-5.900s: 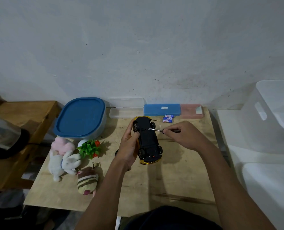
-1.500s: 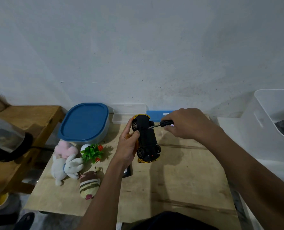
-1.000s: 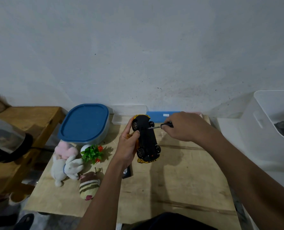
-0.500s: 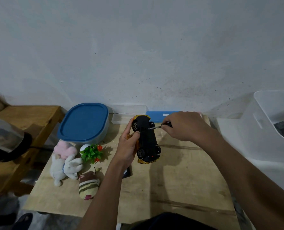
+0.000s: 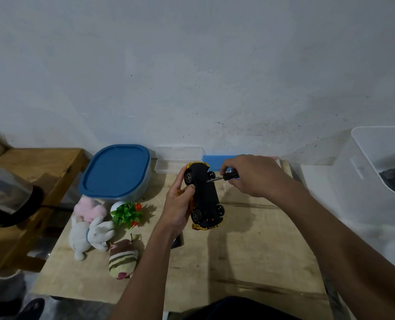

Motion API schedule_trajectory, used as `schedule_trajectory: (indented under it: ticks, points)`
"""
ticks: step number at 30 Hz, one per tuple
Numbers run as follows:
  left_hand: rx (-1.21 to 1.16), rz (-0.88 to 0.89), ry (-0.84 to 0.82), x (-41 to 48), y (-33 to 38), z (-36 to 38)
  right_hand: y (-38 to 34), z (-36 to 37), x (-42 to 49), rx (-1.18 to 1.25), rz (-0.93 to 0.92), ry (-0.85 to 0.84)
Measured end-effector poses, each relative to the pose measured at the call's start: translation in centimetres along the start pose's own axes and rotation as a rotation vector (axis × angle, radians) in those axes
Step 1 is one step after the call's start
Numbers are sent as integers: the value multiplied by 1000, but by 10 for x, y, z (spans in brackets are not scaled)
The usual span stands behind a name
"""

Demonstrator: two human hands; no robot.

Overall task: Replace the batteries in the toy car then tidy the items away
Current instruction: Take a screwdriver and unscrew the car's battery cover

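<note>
Open tabletop (image 5: 249,257) at near right, plush toys (image 5: 89,229) and plant (image 5: 126,214) crowd left, blue-lidded tub (image 5: 116,172) behind them.

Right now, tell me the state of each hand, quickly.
Left hand: closed, gripping the upturned toy car by its side.
Right hand: closed, holding the screwdriver, whose tip is on the car's underside.

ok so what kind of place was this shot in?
Probably a home storage or utility corner, not a lab: an unfinished plywood table, a white plush rabbit toy lying on it, and a translucent plastic storage bin alongside.
</note>
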State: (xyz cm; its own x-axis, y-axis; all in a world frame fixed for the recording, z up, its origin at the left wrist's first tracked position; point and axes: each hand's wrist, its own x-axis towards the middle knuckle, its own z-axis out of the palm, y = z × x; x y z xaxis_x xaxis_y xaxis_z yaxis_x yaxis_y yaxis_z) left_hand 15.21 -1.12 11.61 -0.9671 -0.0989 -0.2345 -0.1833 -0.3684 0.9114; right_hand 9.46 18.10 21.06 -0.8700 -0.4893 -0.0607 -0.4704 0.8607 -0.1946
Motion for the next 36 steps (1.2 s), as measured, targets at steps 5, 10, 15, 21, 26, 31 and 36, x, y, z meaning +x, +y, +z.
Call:
schedule_trajectory:
  ticks: [5, 10, 15, 21, 26, 31, 36]
  points:
    - [-4, -7, 0, 1, 0, -1, 2, 4, 1, 47, 72, -53]
    - [16, 8, -5, -1, -1, 1, 2, 0, -3, -17, 22, -29]
    - [15, 5, -11, -1, -2, 3, -1, 0, -6, -8, 37, 7]
    - [31, 19, -12, -2, -2, 3, 0, -4, -7, -45, -2, 44]
    - [39, 31, -12, -2, -1, 4, 2, 2, -3, -35, 13, 10]
    - [54, 42, -29, -4, -1, 2, 3, 0, -5, -91, -5, -2]
    - [52, 46, -43, -6, -2, 2, 1, -1, -8, -79, -21, 27]
